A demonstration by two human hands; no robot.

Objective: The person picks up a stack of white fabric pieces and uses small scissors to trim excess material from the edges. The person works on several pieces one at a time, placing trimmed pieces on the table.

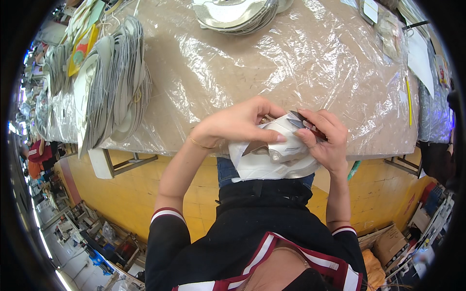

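A white shoe upper (272,162) with grey parts is in front of me at the table's near edge. My left hand (247,121) grips it from the left, thumb on top and fingers behind. My right hand (326,138) is closed around small thread snips (297,119), whose dark blades lie against the upper's top edge. Part of a reddish handle shows between the fingers. The fingers of my left hand behind the upper are partly hidden.
Clear plastic film covers the brown table (194,97). Stacked grey-white shoe pieces (114,85) stand at the left, and another pile (238,17) lies at the far middle. A yellow stick (408,102) lies at the right. The floor (194,213) below is yellow.
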